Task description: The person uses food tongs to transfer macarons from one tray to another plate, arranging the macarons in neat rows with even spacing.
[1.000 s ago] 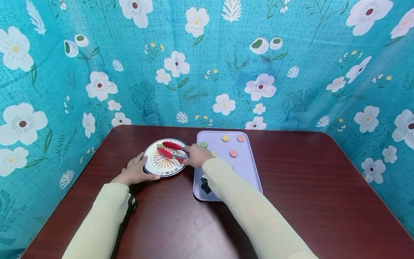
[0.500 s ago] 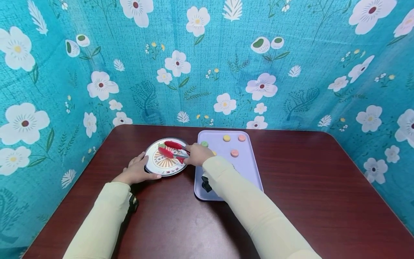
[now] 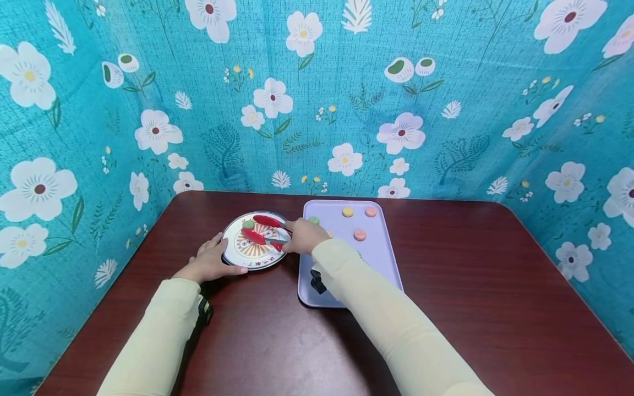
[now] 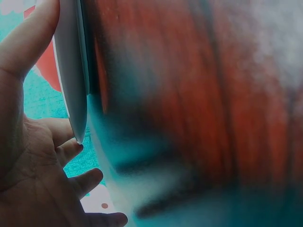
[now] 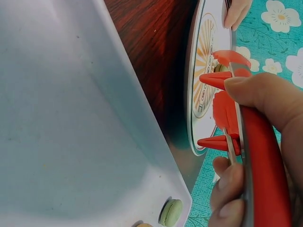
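Note:
My left hand (image 3: 209, 261) rests against the left rim of a round white plate (image 3: 238, 254), thumb along the near edge and fingers spread along the left side. In the left wrist view the straight thumb (image 4: 33, 35) lies against the plate, seen edge-on. My right hand (image 3: 304, 236) grips red-tipped tongs (image 3: 255, 235) by their handles, with the red tips apart over the plate. A green macaron (image 3: 248, 224) sits on the plate's far left part, just beyond those tips. In the right wrist view, the tongs' red handle (image 5: 265, 165) runs under my thumb.
To the right of the plate lies a lilac tray (image 3: 378, 264), partly under my right forearm. On it are pink macarons (image 3: 359, 235), a yellow macaron (image 3: 348, 212) and a green macaron (image 3: 314, 220). A floral curtain (image 3: 317, 110) hangs behind the brown table (image 3: 470, 275).
The tongs' tips have spread apart and moved off the green macaron, which now shows free on the plate. The left hand stays at the rim.

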`<control>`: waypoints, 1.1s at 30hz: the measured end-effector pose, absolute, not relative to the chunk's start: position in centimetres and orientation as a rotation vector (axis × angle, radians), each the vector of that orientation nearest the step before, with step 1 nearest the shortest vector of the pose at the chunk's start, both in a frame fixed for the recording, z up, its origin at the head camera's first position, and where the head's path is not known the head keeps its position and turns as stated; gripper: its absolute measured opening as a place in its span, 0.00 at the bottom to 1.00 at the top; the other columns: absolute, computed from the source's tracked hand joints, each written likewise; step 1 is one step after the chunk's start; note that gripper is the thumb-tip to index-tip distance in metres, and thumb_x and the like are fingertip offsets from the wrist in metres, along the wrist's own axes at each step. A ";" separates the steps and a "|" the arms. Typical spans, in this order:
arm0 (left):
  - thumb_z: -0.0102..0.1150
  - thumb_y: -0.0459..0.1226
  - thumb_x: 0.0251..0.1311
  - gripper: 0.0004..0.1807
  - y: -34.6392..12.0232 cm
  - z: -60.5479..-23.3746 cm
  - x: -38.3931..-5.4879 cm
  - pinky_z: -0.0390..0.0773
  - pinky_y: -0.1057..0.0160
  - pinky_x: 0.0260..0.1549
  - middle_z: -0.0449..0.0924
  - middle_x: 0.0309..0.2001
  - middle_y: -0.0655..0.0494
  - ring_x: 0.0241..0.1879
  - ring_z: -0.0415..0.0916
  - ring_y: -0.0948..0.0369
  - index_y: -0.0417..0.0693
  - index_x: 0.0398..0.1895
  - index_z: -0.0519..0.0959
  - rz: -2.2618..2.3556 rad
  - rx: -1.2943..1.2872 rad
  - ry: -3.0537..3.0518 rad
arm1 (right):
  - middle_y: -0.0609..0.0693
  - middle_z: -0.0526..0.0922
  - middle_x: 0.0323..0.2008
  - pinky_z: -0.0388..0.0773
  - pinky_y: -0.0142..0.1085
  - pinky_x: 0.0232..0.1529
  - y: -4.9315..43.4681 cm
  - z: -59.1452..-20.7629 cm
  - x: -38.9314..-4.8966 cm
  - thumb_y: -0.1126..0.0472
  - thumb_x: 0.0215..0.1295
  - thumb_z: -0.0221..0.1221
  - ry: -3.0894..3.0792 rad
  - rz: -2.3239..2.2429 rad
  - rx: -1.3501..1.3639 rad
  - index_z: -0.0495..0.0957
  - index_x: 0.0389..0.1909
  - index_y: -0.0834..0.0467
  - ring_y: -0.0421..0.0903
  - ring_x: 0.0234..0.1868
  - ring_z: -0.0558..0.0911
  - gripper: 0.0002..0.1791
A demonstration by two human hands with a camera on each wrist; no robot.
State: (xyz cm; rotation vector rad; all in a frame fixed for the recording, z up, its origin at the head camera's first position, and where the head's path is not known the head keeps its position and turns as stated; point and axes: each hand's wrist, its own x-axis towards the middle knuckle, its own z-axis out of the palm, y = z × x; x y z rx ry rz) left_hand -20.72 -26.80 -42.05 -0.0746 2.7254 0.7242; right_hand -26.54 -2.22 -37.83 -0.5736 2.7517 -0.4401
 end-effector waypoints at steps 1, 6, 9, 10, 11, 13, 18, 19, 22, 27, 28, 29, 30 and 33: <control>0.71 0.58 0.43 0.64 -26.8 -42.0 -20.7 0.44 0.25 0.60 0.39 0.74 0.33 0.69 0.37 0.33 0.38 0.76 0.45 0.731 -0.076 2.724 | 0.51 0.77 0.60 0.77 0.42 0.53 -2.2 -37.7 -26.5 0.47 0.57 0.65 2.754 -0.440 -0.574 0.67 0.69 0.52 0.45 0.49 0.76 0.38; 0.71 0.58 0.42 0.64 -26.9 -42.1 -20.6 0.46 0.24 0.60 0.39 0.74 0.34 0.69 0.38 0.33 0.39 0.76 0.45 0.741 -0.073 2.720 | 0.52 0.77 0.60 0.77 0.40 0.51 -2.0 -37.6 -26.2 0.47 0.55 0.66 2.760 -0.461 -0.557 0.66 0.70 0.52 0.45 0.48 0.76 0.40; 0.71 0.58 0.42 0.65 -26.8 -42.1 -20.5 0.46 0.24 0.59 0.39 0.74 0.33 0.69 0.38 0.33 0.38 0.76 0.45 0.733 -0.077 2.721 | 0.52 0.76 0.60 0.77 0.40 0.51 -1.8 -37.5 -26.1 0.46 0.55 0.67 2.770 -0.459 -0.553 0.65 0.70 0.51 0.45 0.49 0.75 0.42; 0.71 0.59 0.42 0.65 -26.8 -42.1 -20.5 0.46 0.24 0.59 0.39 0.74 0.33 0.69 0.38 0.33 0.38 0.76 0.45 0.728 -0.078 2.722 | 0.52 0.76 0.60 0.77 0.40 0.51 -1.7 -37.5 -26.0 0.46 0.54 0.67 2.774 -0.457 -0.559 0.65 0.70 0.51 0.45 0.50 0.75 0.42; 0.71 0.59 0.43 0.65 -26.8 -42.0 -20.5 0.46 0.24 0.59 0.38 0.74 0.33 0.69 0.38 0.33 0.38 0.76 0.45 0.725 -0.080 2.723 | 0.52 0.76 0.60 0.77 0.41 0.52 -1.6 -37.4 -26.0 0.46 0.54 0.67 2.780 -0.458 -0.563 0.65 0.70 0.51 0.46 0.51 0.76 0.42; 0.71 0.59 0.43 0.65 -26.7 -41.9 -20.4 0.45 0.24 0.60 0.38 0.74 0.33 0.69 0.38 0.33 0.38 0.76 0.44 0.720 -0.079 2.722 | 0.52 0.76 0.60 0.76 0.42 0.54 -1.3 -37.3 -25.9 0.46 0.54 0.67 2.795 -0.452 -0.579 0.65 0.70 0.52 0.47 0.52 0.76 0.42; 0.70 0.59 0.44 0.65 -26.5 -41.8 -20.6 0.44 0.25 0.60 0.38 0.74 0.33 0.69 0.37 0.33 0.37 0.75 0.44 0.702 -0.073 2.732 | 0.53 0.76 0.61 0.75 0.42 0.55 -0.5 -37.0 -25.8 0.47 0.53 0.67 2.814 -0.460 -0.596 0.65 0.70 0.52 0.47 0.54 0.76 0.42; 0.70 0.59 0.44 0.65 -26.5 -41.8 -20.6 0.44 0.25 0.60 0.38 0.74 0.33 0.69 0.37 0.33 0.37 0.75 0.44 0.696 -0.072 2.734 | 0.53 0.75 0.61 0.76 0.42 0.54 -0.3 -37.0 -25.7 0.47 0.53 0.67 2.816 -0.461 -0.595 0.65 0.70 0.51 0.47 0.54 0.76 0.42; 0.70 0.59 0.44 0.65 -26.5 -41.8 -20.7 0.45 0.25 0.60 0.39 0.74 0.33 0.69 0.38 0.33 0.36 0.75 0.44 0.691 -0.071 2.736 | 0.54 0.72 0.63 0.77 0.42 0.51 0.0 -36.7 -25.5 0.47 0.54 0.67 2.822 -0.464 -0.590 0.64 0.71 0.50 0.48 0.52 0.76 0.42; 0.70 0.60 0.43 0.65 -26.6 -42.0 -20.8 0.45 0.25 0.60 0.39 0.74 0.33 0.69 0.38 0.33 0.37 0.75 0.44 0.691 -0.078 2.733 | 0.56 0.70 0.65 0.77 0.41 0.46 0.3 -36.0 -25.3 0.48 0.54 0.67 2.835 -0.467 -0.604 0.64 0.71 0.49 0.49 0.47 0.77 0.43; 0.70 0.60 0.43 0.65 -26.6 -42.0 -20.7 0.45 0.25 0.60 0.39 0.74 0.33 0.69 0.38 0.33 0.37 0.75 0.44 0.690 -0.080 2.731 | 0.57 0.70 0.64 0.77 0.40 0.44 0.3 -35.9 -25.2 0.48 0.53 0.67 2.836 -0.467 -0.611 0.64 0.71 0.49 0.49 0.45 0.77 0.43; 0.69 0.60 0.43 0.65 -26.6 -42.0 -20.7 0.45 0.25 0.60 0.38 0.74 0.33 0.69 0.37 0.33 0.37 0.75 0.44 0.690 -0.083 2.728 | 0.57 0.71 0.64 0.77 0.40 0.42 0.4 -35.7 -25.2 0.48 0.53 0.67 2.837 -0.471 -0.619 0.64 0.71 0.49 0.49 0.43 0.77 0.43; 0.69 0.61 0.43 0.66 -26.6 -42.0 -20.7 0.45 0.25 0.60 0.38 0.74 0.33 0.69 0.37 0.33 0.37 0.75 0.44 0.686 -0.085 2.727 | 0.57 0.71 0.63 0.76 0.39 0.40 0.5 -35.6 -25.1 0.48 0.53 0.67 2.837 -0.473 -0.624 0.64 0.71 0.49 0.49 0.41 0.78 0.43; 0.69 0.61 0.43 0.65 -26.6 -41.9 -20.6 0.44 0.25 0.61 0.38 0.74 0.33 0.69 0.37 0.33 0.37 0.75 0.43 0.682 -0.096 2.722 | 0.56 0.71 0.63 0.74 0.38 0.34 0.9 -35.4 -25.1 0.49 0.53 0.67 2.839 -0.483 -0.636 0.63 0.71 0.48 0.48 0.36 0.78 0.43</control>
